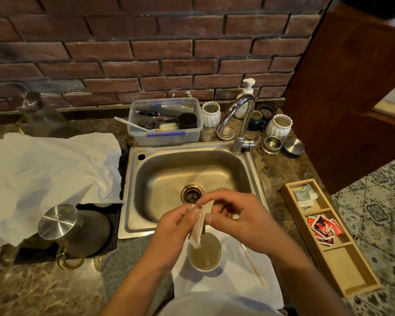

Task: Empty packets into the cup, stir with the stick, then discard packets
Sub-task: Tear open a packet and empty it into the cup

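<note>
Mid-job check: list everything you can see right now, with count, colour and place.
packet: one, pale, held over the cup
cup: one, white, pale liquid, on a white napkin
stick: one, wooden, on the napkin, right of cup
wooden tray: one, right counter; red packets in its middle compartment, grey packets in the far one
sink: one, steel, centre
tap: one, chrome, behind sink
plastic tub: one, clear, behind sink
steel kettle: one, left
white cloth: one, left
hands: left and right, both pinching the packet
</note>
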{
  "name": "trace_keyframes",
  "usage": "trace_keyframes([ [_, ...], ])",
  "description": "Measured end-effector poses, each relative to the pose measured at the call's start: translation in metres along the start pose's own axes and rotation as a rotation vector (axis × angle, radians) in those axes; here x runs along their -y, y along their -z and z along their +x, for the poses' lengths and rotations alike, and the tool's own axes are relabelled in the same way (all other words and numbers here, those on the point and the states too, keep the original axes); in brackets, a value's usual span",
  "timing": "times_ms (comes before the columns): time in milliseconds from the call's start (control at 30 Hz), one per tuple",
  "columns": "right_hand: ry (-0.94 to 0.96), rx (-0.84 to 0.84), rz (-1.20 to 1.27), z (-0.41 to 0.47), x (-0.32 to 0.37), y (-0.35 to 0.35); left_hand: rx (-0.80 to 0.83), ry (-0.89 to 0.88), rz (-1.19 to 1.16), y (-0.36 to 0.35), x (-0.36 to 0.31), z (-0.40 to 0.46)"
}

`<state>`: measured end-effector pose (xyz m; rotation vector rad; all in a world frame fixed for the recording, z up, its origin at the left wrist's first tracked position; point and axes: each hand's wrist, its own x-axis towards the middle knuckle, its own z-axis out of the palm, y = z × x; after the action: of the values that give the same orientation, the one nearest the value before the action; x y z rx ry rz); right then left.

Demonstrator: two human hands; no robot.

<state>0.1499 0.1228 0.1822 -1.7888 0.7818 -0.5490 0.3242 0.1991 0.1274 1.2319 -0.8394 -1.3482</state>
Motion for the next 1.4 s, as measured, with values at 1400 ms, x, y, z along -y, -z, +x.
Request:
trace_keyframes([
  [1400, -0.068, 0.118, -0.243, 0.007, -0.002, -0.010, 0.036, -0.273, 0.493, 0.015, -0.011, -0.013],
])
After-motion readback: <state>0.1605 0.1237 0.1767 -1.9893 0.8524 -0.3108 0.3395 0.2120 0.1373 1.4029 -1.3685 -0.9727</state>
